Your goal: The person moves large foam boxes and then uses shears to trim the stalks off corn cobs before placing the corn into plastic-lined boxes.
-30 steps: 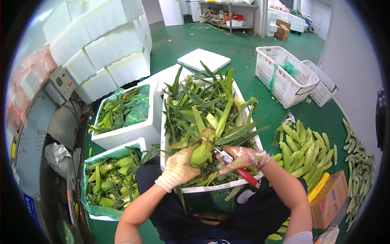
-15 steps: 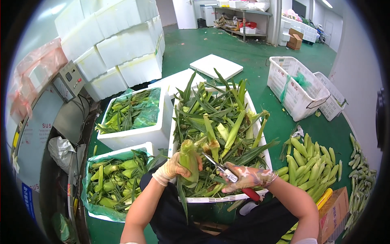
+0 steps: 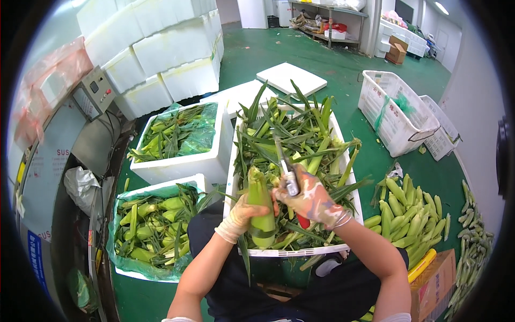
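Note:
My gloved left hand (image 3: 241, 216) is closed around a green ear of corn (image 3: 259, 192), its trimmed end pointing up and away from me. In my right hand (image 3: 312, 197), in a patterned glove, I grip pruning shears (image 3: 289, 180) with a red handle; their blade points up and away, just right of the ear. The right fingertips are close to the ear, and I cannot tell whether they touch it. Both hands are over the near part of a white plastic crate (image 3: 300, 251) heaped with corn husks and long leaves (image 3: 279, 145).
Left of the crate stand two foam boxes (image 3: 182, 165) (image 3: 142, 276) with corn and leaves in green plastic. Husked-down ears (image 3: 405, 212) are piled at the right, near a cardboard box (image 3: 435, 282) and green pods (image 3: 472, 252). White baskets (image 3: 389, 121) stand farther off.
The shears have swung from pointing left to pointing upward, and my right hand has moved up and left, closer to the ear. The ear's ragged top now looks cleanly trimmed.

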{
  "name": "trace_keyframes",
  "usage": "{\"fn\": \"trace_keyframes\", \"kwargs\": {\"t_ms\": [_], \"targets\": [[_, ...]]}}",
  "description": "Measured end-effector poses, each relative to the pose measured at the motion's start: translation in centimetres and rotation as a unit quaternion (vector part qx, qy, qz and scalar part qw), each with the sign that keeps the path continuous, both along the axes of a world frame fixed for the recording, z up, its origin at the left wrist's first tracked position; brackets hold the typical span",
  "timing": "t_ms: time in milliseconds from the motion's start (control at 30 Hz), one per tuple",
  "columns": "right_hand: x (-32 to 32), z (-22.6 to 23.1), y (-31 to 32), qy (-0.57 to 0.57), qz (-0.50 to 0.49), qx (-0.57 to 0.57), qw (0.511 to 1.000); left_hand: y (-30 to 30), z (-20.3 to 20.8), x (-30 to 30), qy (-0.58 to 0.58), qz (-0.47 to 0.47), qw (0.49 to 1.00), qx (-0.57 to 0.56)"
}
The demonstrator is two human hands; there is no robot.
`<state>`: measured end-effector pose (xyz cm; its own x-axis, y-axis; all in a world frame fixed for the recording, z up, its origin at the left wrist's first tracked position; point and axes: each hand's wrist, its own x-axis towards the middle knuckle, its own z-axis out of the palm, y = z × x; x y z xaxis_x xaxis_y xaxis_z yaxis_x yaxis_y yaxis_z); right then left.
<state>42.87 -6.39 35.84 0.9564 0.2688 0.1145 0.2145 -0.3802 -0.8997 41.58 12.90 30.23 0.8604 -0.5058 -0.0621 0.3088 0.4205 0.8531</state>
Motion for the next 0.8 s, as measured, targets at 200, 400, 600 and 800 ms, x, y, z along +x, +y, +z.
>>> {"fn": "trace_keyframes", "kwargs": {"t_ms": [200,400,600,800], "targets": [[-1.0,0.5,1.8,-0.228,-0.006,-0.075,0.971,-2.1,-1.1,-1.8,-0.154,0.179,0.944,0.231],[-5.3,-0.1,2.3,0.013,-0.141,0.369,0.918,-1.7,0.3,-4.0,-0.213,0.222,0.927,0.215],[-11.6,0.9,-0.9,-0.033,-0.228,0.482,0.845,-0.7,1.7,-5.1,0.023,0.267,0.95,-0.158],[-14.8,-3.8,-8.7,-0.039,-0.367,0.511,0.776,6.1,4.3,-3.4,0.015,0.345,0.855,-0.386]]}}
